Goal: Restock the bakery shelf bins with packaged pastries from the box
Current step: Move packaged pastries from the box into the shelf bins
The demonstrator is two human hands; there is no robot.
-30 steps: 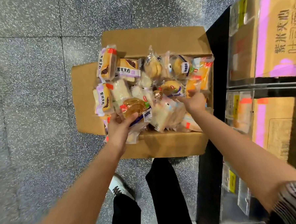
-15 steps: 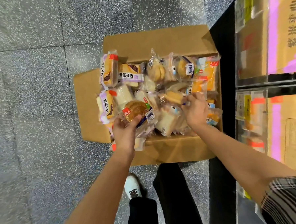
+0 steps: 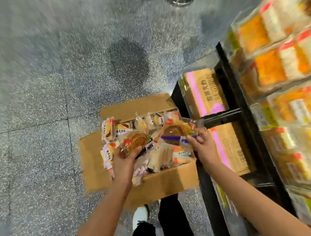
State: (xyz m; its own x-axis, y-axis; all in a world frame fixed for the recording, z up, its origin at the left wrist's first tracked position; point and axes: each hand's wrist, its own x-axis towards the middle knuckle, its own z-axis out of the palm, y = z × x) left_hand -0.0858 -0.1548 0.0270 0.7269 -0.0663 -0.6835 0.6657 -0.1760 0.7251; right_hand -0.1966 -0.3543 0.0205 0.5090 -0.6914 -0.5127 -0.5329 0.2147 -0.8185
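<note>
Cardboard forms the open box (image 3: 160,182) that sits on the speckled grey floor (image 3: 42,105), just beside the dark shelf unit (image 3: 241,117) at the right. The box is filled with a loose heap of packaged pastries (image 3: 126,130), several wrapped in clear film with purple and red labels.

A round brown pastry in a clear packet (image 3: 135,141) is gripped by the left hand (image 3: 123,162), thumb on one side and fingers curled under the other, and is held just above the heap. A second packet with a round brown pastry (image 3: 177,133) is pinched at its lower edge by the right hand (image 3: 204,147), fingers closed on the wrapper near a purple strip; it is held above the box's right side, close to the shelf.

Closed cartons with pink stripes (image 3: 204,95) are stored in the lower shelf compartments. Clear bins (image 3: 274,57) higher up appear to be stocked with orange and white packaged items, though that part is heavily blurred.
</note>
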